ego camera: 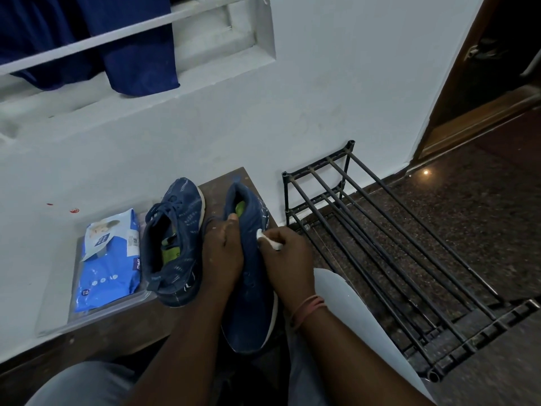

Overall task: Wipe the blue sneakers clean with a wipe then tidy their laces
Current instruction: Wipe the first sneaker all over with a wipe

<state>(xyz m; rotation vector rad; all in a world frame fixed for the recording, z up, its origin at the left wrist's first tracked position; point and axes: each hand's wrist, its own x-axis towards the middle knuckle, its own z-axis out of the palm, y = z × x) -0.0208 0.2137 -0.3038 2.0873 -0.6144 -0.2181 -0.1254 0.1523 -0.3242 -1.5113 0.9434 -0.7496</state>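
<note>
Two blue sneakers are in the head view. One sneaker (pixel 175 244) stands on the low brown table (pixel 123 326), laces loose, toe pointing away. My left hand (pixel 222 253) grips the second sneaker (pixel 251 303) over its upper, thumb at the collar, heel pointing away and toe toward me. My right hand (pixel 288 259) pinches a small white wipe (pixel 268 241) against that sneaker's right side. The held sneaker's laces are hidden under my left hand.
A blue pack of wipes (pixel 109 259) lies in a clear tray (pixel 52 323) at the table's left. A black metal shoe rack (pixel 380 247) stands on the dark floor to the right. The white wall lies behind; my knees sit at the bottom edge.
</note>
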